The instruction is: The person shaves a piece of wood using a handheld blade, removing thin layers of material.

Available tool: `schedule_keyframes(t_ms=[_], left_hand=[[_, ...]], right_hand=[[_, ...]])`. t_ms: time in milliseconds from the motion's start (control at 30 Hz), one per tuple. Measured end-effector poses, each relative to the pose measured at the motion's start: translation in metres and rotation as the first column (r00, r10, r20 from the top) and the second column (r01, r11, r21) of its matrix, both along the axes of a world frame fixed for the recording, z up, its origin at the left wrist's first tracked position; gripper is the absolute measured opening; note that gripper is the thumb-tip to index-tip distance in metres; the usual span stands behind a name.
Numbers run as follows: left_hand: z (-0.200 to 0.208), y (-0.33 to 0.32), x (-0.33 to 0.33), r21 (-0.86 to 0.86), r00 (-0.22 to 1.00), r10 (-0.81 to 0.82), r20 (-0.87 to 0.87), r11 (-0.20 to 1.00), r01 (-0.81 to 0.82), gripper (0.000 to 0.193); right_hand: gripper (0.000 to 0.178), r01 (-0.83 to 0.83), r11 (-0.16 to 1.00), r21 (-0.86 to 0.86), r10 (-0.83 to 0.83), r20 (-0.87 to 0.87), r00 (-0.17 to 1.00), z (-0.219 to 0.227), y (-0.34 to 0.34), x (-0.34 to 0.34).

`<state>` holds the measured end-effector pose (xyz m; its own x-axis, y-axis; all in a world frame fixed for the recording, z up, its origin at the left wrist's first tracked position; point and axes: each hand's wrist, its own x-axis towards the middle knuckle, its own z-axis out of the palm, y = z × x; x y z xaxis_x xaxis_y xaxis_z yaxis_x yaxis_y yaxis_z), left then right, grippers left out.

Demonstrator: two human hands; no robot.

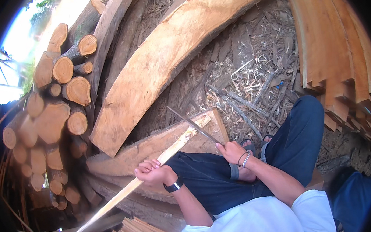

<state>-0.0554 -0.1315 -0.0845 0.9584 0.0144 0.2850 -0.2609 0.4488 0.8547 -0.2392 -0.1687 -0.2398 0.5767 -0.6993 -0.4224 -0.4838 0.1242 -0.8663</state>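
My left hand (152,172) is closed around a long, pale wooden strip (121,193), which slants from the lower left up to the middle of the view. In my right hand (233,153) is a long, narrow knife (195,127), its dark blade pointing up and left. The blade crosses the strip near its upper end, where the surface looks rough and patchy; whether they touch I cannot tell. My fingers cover the knife's handle. That end of the strip lies over a wide wooden slab (145,145) beside my legs.
Stacked logs (70,90) stand at the left. A big curved slab (154,63) stretches across the top. Long planks (330,44) are piled at the upper right. Shavings and sticks (255,82) litter the ground. A bundle of thin strips (144,231) lies at the bottom.
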Motion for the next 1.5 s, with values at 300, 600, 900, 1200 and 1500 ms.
schedule_keyframes(t_ms=[300,600,900,1200,1500], left_hand=[[0.000,0.000,0.003,-0.022,1.000,0.012,-0.005,1.000,-0.012,0.040],[-0.010,0.008,0.008,-0.028,0.997,-0.058,0.055,0.998,0.060,0.041],[-0.002,0.002,0.001,-0.051,1.000,-0.025,0.009,0.998,0.025,0.040],[-0.004,0.003,-0.001,-0.036,1.000,-0.018,0.021,0.999,0.019,0.039],[-0.009,0.011,0.004,-0.061,0.999,-0.042,0.007,0.997,0.042,0.038]], right_hand=[[0.067,0.065,0.998,0.018,-0.067,0.266,0.962,0.043,-0.009,-0.003],[0.069,-0.076,0.995,-0.067,0.079,0.039,0.996,0.018,-0.011,0.002],[0.065,-0.094,0.995,0.027,0.095,-0.020,0.995,0.010,-0.006,0.004],[0.071,0.007,0.982,-0.190,0.027,0.179,0.984,0.028,0.012,0.009],[0.072,-0.042,0.991,-0.125,0.060,0.144,0.988,0.028,0.010,0.006]])
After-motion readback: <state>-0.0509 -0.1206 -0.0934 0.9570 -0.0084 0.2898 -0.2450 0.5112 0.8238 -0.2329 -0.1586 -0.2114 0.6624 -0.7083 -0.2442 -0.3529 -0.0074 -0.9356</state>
